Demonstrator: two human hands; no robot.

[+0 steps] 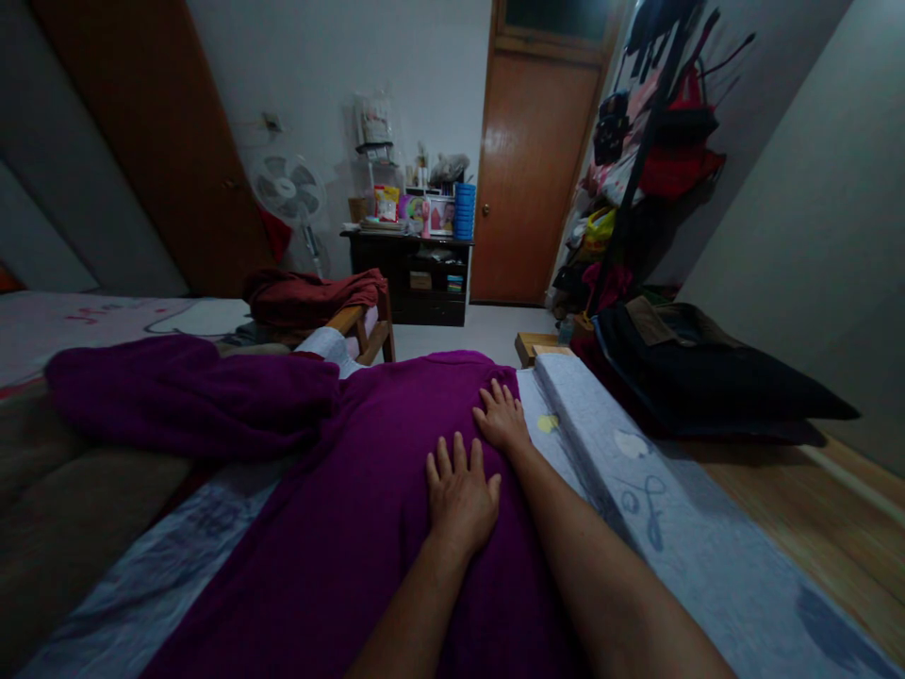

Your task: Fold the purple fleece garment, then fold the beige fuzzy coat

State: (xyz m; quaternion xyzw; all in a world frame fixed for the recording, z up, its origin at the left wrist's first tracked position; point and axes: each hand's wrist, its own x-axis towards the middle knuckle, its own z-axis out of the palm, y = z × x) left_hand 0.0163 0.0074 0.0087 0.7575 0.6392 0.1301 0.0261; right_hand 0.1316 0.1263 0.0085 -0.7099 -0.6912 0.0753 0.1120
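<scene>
A purple long-sleeved top (368, 509) lies spread out on the bed, one sleeve (198, 396) stretched toward the left. My left hand (461, 495) rests flat on the middle of the garment, fingers spread. Farther up and to the right, my right hand (501, 415) also lies flat with its fingers apart, close to the top's right shoulder edge. Neither hand grips the cloth. The other sleeve cannot be made out.
Folded dark clothes (707, 368) are stacked on the right. A reddish garment (311, 294) hangs over a wooden frame (378, 335). Beyond stand a white fan (288, 189), a black cabinet (371, 283) and a wooden door (527, 179). Bags (682, 141) hang at right.
</scene>
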